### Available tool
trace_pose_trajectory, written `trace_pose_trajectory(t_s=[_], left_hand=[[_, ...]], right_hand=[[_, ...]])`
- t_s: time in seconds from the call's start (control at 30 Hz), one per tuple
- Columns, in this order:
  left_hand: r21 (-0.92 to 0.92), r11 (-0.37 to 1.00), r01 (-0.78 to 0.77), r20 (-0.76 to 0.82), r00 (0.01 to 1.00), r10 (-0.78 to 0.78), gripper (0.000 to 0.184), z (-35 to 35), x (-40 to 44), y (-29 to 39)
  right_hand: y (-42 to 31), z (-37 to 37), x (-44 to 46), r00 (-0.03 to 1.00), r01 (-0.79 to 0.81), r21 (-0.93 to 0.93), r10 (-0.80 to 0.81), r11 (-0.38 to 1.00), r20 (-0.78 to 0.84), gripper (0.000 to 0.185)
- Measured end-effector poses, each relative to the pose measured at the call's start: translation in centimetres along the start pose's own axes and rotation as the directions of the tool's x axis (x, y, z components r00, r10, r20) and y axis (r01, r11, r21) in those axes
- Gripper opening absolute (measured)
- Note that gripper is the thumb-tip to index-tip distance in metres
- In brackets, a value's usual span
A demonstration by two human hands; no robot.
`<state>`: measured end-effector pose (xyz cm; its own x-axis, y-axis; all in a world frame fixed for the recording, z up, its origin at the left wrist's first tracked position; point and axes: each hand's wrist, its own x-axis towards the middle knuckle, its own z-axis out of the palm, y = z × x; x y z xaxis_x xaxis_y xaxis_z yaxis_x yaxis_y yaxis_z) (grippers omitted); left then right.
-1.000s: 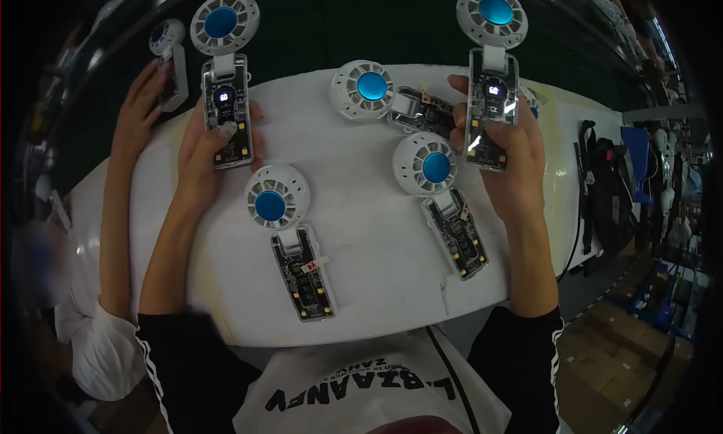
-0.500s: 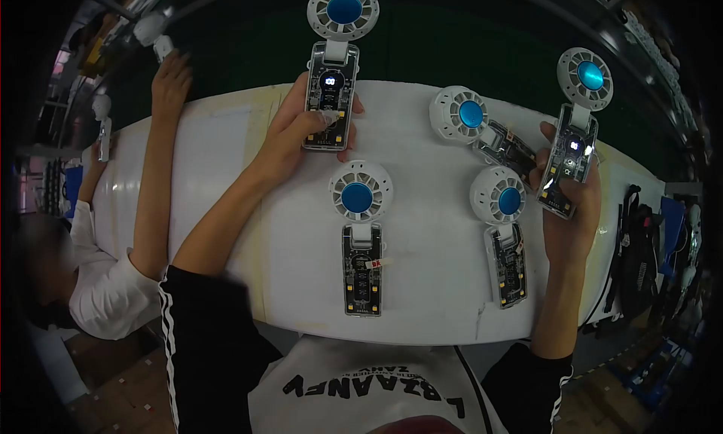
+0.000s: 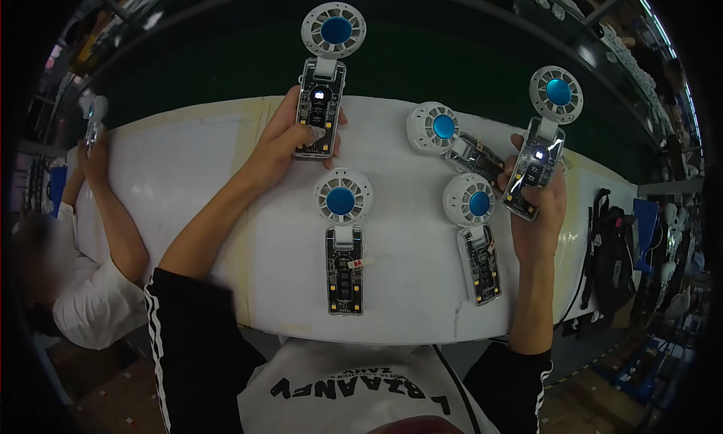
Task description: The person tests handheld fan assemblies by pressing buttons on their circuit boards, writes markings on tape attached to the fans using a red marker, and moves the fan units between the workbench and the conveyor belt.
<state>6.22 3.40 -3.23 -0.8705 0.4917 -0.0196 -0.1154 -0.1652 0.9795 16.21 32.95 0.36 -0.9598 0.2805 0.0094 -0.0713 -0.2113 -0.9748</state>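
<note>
My left hand (image 3: 280,146) is closed round the clear-cased body of a handheld fan (image 3: 321,99), thumb on its front and fan head up. The small display on that fan glows, apparently reading 100. On the right, another lit handheld fan (image 3: 538,157) sits tilted in my right hand (image 3: 545,208), with the thumb across its lower front. Between my hands, one fan (image 3: 345,264) lies on the white table (image 3: 290,261) with a small red-marked tag. A second tagged fan (image 3: 480,264) lies to its right. Behind that, a third fan (image 3: 474,155) lies slantwise, partly behind my right fingers.
To the left, a co-worker in a white sleeve (image 3: 98,302) holds a similar white fan (image 3: 93,110) with both hands. A dark green surface (image 3: 399,53) runs beyond the table. A black bag (image 3: 614,261) is at the table's right end.
The co-worker's raised hand has come down to the fan in their other hand. My view has shifted slightly, and both fans stay in my hands; the right one sits closer to the table fans.
</note>
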Motion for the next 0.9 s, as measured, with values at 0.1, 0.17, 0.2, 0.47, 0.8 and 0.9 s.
trace_pose_trajectory(t_s=[0.1, 0.17, 0.2, 0.47, 0.8, 0.9], left_hand=[[-0.017, 0.999, -0.049, 0.069, 0.996, 0.05, 0.056, -0.5, -0.1, 0.1], [-0.018, 0.991, -0.133, 0.056, 0.989, 0.133, 0.056, -0.6, 0.1, -0.3], [-0.01, 0.98, -0.2, 0.038, 0.979, 0.2, 0.057, -0.4, 0.3, -0.2], [0.31, 0.855, -0.416, -0.083, 0.884, 0.461, 0.026, 4.5, 0.5, 8.2], [0.18, 0.908, -0.377, -0.355, 0.837, 0.418, 0.018, 0.0, 3.1, 15.2], [0.198, 0.955, -0.222, -0.394, 0.874, 0.285, 0.019, -1.0, 7.2, 12.6]], right_hand=[[-0.4, 0.6, -0.3, 0.998, 0.055, 0.031, -0.055, 0.998, 0.007, 0.065], [-0.3, -0.1, -0.2, 0.988, 0.135, 0.045, -0.137, 0.99, 0.067, 0.064], [-0.6, -0.2, -0.2, 0.971, 0.196, 0.073, -0.204, 0.978, 0.124, 0.063], [-6.7, 2.7, -0.2, 0.996, 0.064, 0.218, -0.075, 0.974, 0.04, 0.027], [-10.7, 3.3, 11.4, 0.639, 0.706, -0.501, -0.755, 0.5, 0.147, 0.017], [-6.5, 5.6, 15.8, 0.993, 0.066, -0.473, -0.011, 0.879, 0.117, 0.028]])
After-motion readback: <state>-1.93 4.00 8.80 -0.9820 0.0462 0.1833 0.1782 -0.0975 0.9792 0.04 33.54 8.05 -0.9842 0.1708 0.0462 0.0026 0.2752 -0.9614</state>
